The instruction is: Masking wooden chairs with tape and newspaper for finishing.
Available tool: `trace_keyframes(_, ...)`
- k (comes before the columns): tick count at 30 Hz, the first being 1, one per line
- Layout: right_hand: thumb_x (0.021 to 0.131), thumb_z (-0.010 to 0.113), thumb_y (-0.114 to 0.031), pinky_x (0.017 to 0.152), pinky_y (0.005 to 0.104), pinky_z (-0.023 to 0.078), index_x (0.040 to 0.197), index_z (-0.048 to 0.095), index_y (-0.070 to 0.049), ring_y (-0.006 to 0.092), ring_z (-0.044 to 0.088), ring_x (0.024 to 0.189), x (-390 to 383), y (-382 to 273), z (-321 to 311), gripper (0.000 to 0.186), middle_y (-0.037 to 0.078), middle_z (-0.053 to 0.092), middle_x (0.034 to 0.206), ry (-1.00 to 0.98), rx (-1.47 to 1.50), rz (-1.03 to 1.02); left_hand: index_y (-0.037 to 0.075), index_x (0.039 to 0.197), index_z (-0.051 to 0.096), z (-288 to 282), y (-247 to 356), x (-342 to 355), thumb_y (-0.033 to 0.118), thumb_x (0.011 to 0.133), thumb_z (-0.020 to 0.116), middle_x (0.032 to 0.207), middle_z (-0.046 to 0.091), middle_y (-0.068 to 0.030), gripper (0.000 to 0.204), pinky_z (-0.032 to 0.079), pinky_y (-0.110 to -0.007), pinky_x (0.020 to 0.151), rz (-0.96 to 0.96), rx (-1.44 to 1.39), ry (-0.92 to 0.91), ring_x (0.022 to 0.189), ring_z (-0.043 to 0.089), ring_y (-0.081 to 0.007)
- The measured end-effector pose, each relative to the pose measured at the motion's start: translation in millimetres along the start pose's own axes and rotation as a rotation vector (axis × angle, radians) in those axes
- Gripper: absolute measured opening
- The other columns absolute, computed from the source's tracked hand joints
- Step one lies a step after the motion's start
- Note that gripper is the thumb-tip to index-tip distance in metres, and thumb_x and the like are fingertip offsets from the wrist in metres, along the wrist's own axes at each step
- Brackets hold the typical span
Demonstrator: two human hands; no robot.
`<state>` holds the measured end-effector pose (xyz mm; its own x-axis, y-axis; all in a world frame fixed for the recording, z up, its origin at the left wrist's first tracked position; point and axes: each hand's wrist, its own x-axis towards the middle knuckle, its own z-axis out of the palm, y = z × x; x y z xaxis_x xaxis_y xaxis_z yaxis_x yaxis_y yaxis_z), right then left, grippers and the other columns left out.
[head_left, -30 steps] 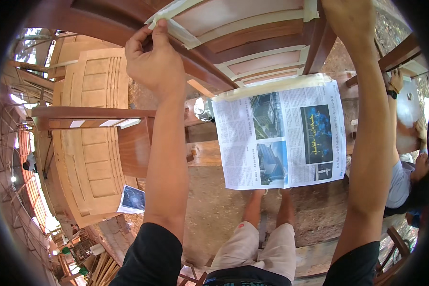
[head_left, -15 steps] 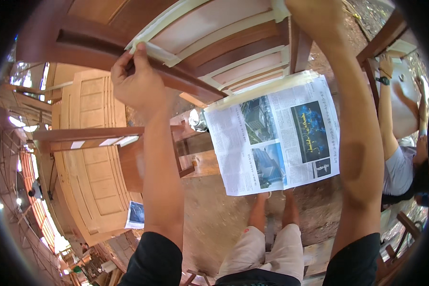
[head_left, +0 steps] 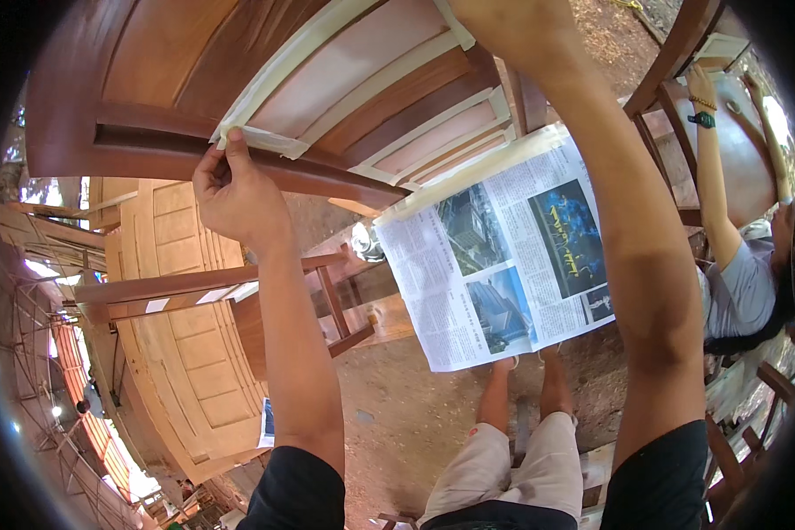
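My left hand (head_left: 238, 196) pinches the near left end of a strip of pale masking tape (head_left: 283, 65) between thumb and fingers, at the corner of a pale panel (head_left: 344, 69) in a brown wooden frame piece (head_left: 238, 155). That strip runs up and away along the panel's edge. At the top of the view my right hand (head_left: 523, 31) is over the right side of the same piece; its fingers are cut off by the edge. A newspaper sheet (head_left: 495, 274) hangs from the piece's lower right side, held along its upper edge by tape.
Pale carved wooden doors (head_left: 172, 318) lean on the left behind a brown wooden frame (head_left: 168, 291). A silvery object (head_left: 367, 243) sits by the newspaper. On the right, another person (head_left: 742, 283) reaches toward a wooden chair-like piece (head_left: 671, 132). Bare dirt ground (head_left: 389, 415) lies below.
The view has shifted, so the wooden piece and left hand appear lower and further left, and the right hand further left. My left hand keeps its pinch on the tape end.
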<state>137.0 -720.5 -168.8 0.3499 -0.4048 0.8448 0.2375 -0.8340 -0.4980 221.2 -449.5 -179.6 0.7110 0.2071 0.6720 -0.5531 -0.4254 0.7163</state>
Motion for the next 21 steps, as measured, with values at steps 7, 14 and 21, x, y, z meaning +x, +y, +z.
trace_keyframes(7,0.078,0.069,-0.01,0.079,0.046,0.048,0.078,0.067,0.001,0.0382,0.062,0.087,-0.2,3.0,-0.1,0.012,0.019,0.065,0.084,-0.006,0.009,0.004,-0.004,0.092,0.063,0.5,1.9,-1.9,0.023,0.084,0.081,0.082,0.065,-0.0066,0.033,0.045,-0.024,0.067,-0.042,0.015,-0.017,0.073,0.057,-0.0118)
trace_keyframes(14,0.077,0.071,-0.009,0.077,0.0447,0.049,0.078,0.067,0.002,0.0375,0.062,0.084,0.0,-5.4,5.3,0.011,0.018,0.064,0.08,0.04,0.032,-0.037,-0.004,0.092,0.063,-2.6,-6.7,5.1,0.02,0.084,0.082,0.082,0.066,-0.0072,0.031,0.046,-0.024,0.067,0.015,-0.034,0.011,0.074,0.058,-0.0116)
trace_keyframes(21,0.075,0.075,-0.007,0.069,0.0386,0.051,0.078,0.066,0.003,0.0327,0.063,0.078,0.2,-11.0,3.9,0.013,0.017,0.064,0.079,0.035,-0.028,0.016,-0.004,0.088,0.065,-1.6,-1.6,2.4,0.017,0.085,0.08,0.081,0.066,-0.0066,0.025,0.044,-0.026,0.064,-0.012,0.015,-0.011,0.072,0.056,-0.0122)
